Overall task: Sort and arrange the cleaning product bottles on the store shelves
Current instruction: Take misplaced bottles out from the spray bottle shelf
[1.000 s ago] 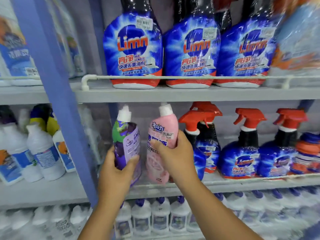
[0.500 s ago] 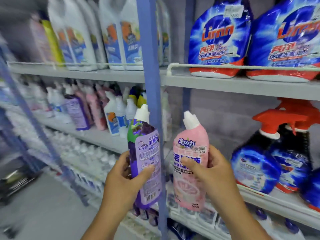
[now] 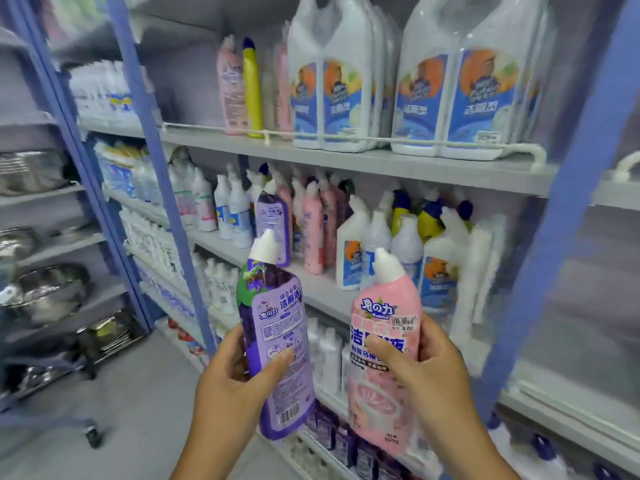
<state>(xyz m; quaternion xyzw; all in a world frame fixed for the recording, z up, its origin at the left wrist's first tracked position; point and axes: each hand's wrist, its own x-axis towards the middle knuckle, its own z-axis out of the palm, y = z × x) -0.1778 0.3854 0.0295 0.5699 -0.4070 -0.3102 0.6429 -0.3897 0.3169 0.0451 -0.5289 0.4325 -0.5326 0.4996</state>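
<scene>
Left hand gripping purple bottle, right hand gripping pink bottle; both awaiting placing on middle shelf.

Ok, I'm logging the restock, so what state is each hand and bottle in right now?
Left hand: grips the purple bottle.
Right hand: grips the pink bottle.
Purple bottle: capped, off the shelf, near upright.
Pink bottle: capped, off the shelf, price sticker showing.
Big white jugs: standing on the upper shelf.

L hand grips a purple plastic angled-neck bottle w/ white cap; R hand grips a matching pink plastic bottle at its 3 o'clock. Grey metal shelf w/ similar bottles sits at 12 o'clock behind.
</scene>
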